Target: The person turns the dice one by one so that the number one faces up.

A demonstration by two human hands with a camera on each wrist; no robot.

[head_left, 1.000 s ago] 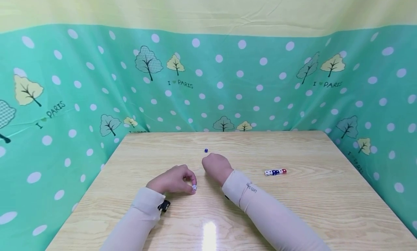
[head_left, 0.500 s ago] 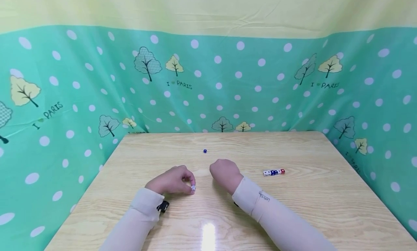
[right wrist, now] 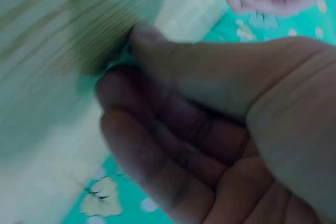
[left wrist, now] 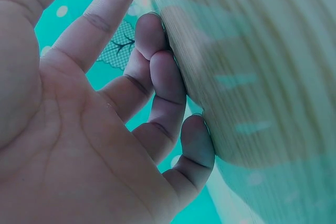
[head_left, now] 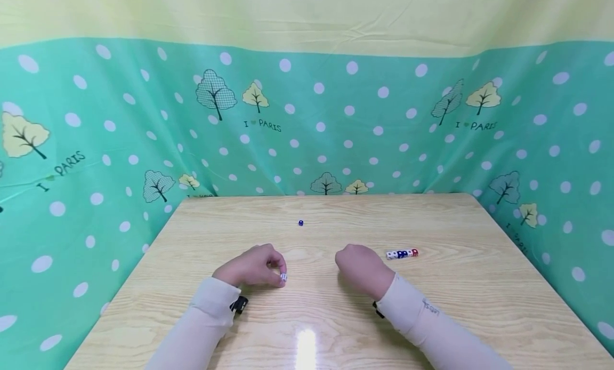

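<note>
In the head view my left hand (head_left: 254, 265) pinches a white die (head_left: 283, 277) between thumb and index finger, low over the wooden table (head_left: 316, 306). The left wrist view shows that hand's other fingers (left wrist: 169, 77) curled against the tabletop; the die is out of that view. To the right, my right hand (head_left: 364, 270) is held palm down, its fingers hidden from above. From the right wrist, the thumb and index fingertips (right wrist: 113, 87) pinch a small bluish thing (right wrist: 124, 56), blurred and mostly covered. Just beyond this hand lies a row of several white, blue and red dice (head_left: 402, 254).
A single blue die (head_left: 300, 223) lies towards the back of the table. Green and yellow patterned cloth (head_left: 307, 119) hangs behind the table and along both sides. A black strap piece (head_left: 239, 305) shows under the left wrist.
My right hand has moved right and slightly towards me, from the middle of the table to near the dice row. The left hand stays in place with its white die.
</note>
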